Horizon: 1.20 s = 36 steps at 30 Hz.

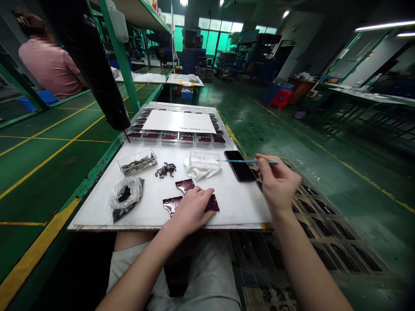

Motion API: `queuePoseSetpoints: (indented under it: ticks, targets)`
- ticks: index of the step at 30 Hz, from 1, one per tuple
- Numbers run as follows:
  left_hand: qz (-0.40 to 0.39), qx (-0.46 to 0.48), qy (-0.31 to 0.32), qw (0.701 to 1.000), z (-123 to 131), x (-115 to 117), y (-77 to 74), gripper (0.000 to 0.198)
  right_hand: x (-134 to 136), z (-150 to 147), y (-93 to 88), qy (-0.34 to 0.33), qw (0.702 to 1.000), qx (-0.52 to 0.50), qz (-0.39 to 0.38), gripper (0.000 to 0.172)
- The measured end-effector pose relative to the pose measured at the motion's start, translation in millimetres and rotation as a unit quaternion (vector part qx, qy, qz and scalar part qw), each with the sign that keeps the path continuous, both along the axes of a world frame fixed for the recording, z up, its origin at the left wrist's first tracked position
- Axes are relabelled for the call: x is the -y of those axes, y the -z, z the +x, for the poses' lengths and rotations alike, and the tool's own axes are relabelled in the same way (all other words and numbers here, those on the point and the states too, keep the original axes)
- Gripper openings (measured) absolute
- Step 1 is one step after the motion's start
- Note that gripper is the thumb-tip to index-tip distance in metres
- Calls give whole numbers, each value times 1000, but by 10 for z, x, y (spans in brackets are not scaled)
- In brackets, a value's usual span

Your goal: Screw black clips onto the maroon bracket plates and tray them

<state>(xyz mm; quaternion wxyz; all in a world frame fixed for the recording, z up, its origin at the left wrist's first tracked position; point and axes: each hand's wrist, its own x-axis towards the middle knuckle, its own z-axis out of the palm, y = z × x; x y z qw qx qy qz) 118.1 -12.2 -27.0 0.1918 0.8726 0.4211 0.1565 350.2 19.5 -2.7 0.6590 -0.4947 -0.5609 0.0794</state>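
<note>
My left hand (pixel 194 205) lies over glossy maroon panels near the front edge of the white board, thumb and fingers on either side of one maroon panel (pixel 213 204). Its palm hides part of the group. Two notched panel parts, an upper one (pixel 184 185) and a lower one (pixel 171 205), show to its left. Raised above the board's right side, my right hand (pixel 279 183) pinches a thin blue stick (pixel 241 161), which looks like a fine brush. Its tip points left, over a small clear tray (pixel 204 159) on crumpled white tissue (pixel 202 172).
Small dark clips (pixel 166 169) lie beside a clear box of metal pieces (pixel 138 162) and a plastic bag (pixel 126 193). A black phone (pixel 240 166) rests at right. Behind are trays of maroon panels (pixel 168 137) under a white sheet (pixel 180 121). A black hanging tube (pixel 97 73) is at upper left.
</note>
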Motion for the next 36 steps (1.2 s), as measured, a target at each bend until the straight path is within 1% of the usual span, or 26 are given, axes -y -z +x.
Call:
queuePoseSetpoints:
  ticks: [3,5,6,7,8,9,10,11,12,13,14,15,16,17,18,20,21,22,23,25,26,28,30,32,34,36]
  targets:
    - [32,12,-1,999,-60,79,-6,60,-512,-65,68,-7,995,14,-98,42]
    - [73,44,-11,996,-191,192,-48,59,-720,-80,91,-13,987,35,-154,54]
    - [94,66,-24,993,-291,261,-78,55,-762,-90,83,15,987,52,-150,63]
    - [114,89,-43,989,-411,335,-111,47,-761,-112,59,63,988,73,-124,75]
    - [132,110,-66,983,-548,406,-143,39,-725,-151,23,127,984,98,-77,84]
    - [148,127,-96,976,-698,472,-172,31,-662,-218,-21,182,975,125,-22,87]
    - [163,135,-130,969,-855,525,-196,23,-586,-316,-67,201,968,148,26,79]
    - [184,135,-167,959,-1013,563,-213,19,-511,-450,-108,171,969,167,57,61]
    - [199,133,-206,949,-1166,584,-224,15,-447,-618,-136,90,975,196,56,42]
    - [208,125,-239,940,-1308,586,-232,12,-405,-810,-148,-19,970,240,18,26]
    - [212,114,-269,933,-1435,570,-240,12,-389,-1017,-143,-125,945,299,-45,19]
    - [212,102,-291,927,-1545,536,-253,11,-399,-1224,-122,-198,905,358,-115,15]
    - [209,89,-306,924,-1636,486,-274,11,-430,-1416,-91,-233,867,406,-173,13]
    - [205,77,-316,923,-1708,417,-308,12,-475,-1584,-54,-245,842,432,-209,11]
    - [201,65,-321,923,-1764,329,-356,12,-527,-1720,-18,-244,829,446,-233,9]
    - [185,23,-323,928,-1832,89,-489,15,-629,-1892,38,-240,823,445,-260,7]
    - [174,-10,-320,931,-1850,-62,-566,18,-671,-1934,54,-241,820,443,-272,7]
    - [155,-67,-313,935,-1860,-231,-643,22,-705,-1954,62,-243,817,441,-280,8]
    - [131,-144,-290,937,-1863,-412,-711,27,-729,-1957,62,-246,816,440,-284,10]
    - [107,-193,-245,944,-1855,-775,-797,27,-748,-1928,45,-252,814,439,-283,14]
    - [94,-214,-217,948,-1844,-941,-809,24,-741,-1897,29,-255,815,438,-281,16]
    - [79,-245,-170,951,-1817,-1203,-775,24,-689,-1799,-13,-265,820,426,-274,21]
    - [79,-262,-138,952,-1799,-1352,-699,25,-585,-1648,-62,-273,835,400,-261,24]
    - [89,-265,-123,952,-1804,-1398,-626,27,-438,-1455,-105,-288,868,329,-235,23]
    - [97,-259,-121,953,-1831,-1376,-585,29,-277,-1247,-128,-304,898,236,-214,20]
    - [105,-247,-135,954,-1863,-1322,-574,30,-136,-1058,-117,-317,905,170,-228,20]
